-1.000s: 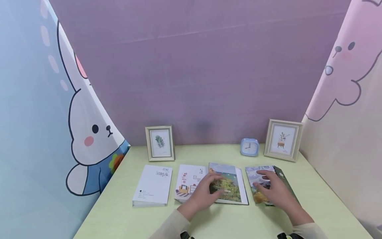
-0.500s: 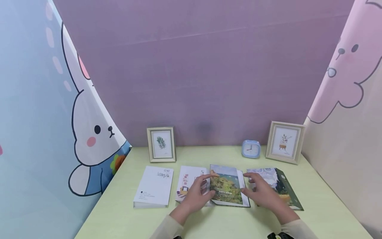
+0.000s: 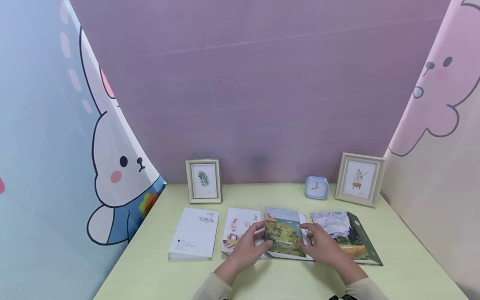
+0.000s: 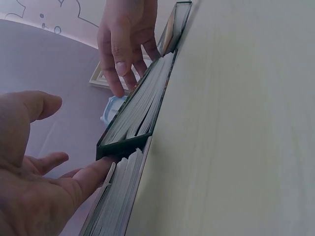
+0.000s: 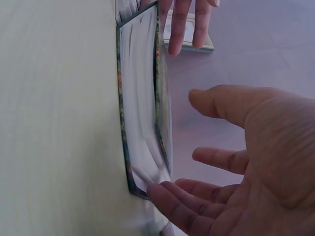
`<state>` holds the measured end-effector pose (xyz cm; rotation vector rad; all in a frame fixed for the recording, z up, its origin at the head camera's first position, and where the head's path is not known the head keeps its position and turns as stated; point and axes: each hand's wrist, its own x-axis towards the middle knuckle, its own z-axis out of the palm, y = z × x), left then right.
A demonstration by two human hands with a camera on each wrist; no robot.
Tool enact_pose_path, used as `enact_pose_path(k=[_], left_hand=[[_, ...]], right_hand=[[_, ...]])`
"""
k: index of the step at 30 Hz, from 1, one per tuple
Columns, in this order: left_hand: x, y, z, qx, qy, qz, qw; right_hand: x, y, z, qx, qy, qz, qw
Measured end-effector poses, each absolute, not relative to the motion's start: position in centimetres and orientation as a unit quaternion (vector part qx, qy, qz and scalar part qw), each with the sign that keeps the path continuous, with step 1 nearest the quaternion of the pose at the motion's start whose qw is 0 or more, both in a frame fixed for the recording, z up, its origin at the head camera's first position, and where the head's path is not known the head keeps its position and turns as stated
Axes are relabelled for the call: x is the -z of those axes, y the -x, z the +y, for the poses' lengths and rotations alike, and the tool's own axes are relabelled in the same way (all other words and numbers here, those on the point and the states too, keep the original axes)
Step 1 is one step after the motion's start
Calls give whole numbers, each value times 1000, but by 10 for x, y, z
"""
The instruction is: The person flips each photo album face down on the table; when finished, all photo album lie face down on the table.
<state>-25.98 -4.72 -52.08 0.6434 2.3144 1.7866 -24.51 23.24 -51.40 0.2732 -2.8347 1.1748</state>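
Observation:
A photo album [image 3: 285, 235] with a painted garden-and-sea cover lies in the middle of the table. My left hand [image 3: 247, 246] is at its left side; the left wrist view shows a fingertip right at the dark spine, the thumb held apart from it. At the opposite edge is my right hand [image 3: 324, 248], its fingertips by the loose page edges in the right wrist view. White pages [image 5: 140, 98] show between the covers. Left of it lies an album with a furniture drawing [image 3: 232, 229], partly hidden by my left hand. Another painted album [image 3: 360, 241] lies to the right.
A white album [image 3: 195, 233] with handwritten characters lies at the far left. Along the back stand a leaf-print picture frame [image 3: 186, 183], a blue alarm clock [image 3: 316, 187] and a potted-plant picture frame [image 3: 340, 179]. A purple backdrop [image 3: 243, 104] rises behind the table.
My right hand has moved left, from above the right painted album to the middle album's right edge. My left hand has drawn back slightly left, from over the middle cover to its spine side.

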Motion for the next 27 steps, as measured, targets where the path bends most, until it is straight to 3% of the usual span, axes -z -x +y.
enact_pose_path(k=[11, 27], left_hand=[[524, 259, -48, -559, -200, 797, 109], [528, 262, -45, -551, -201, 803, 105]], right_hand=[[520, 244, 228, -335, -107, -935, 40], [524, 244, 229, -329, -116, -935, 55]])
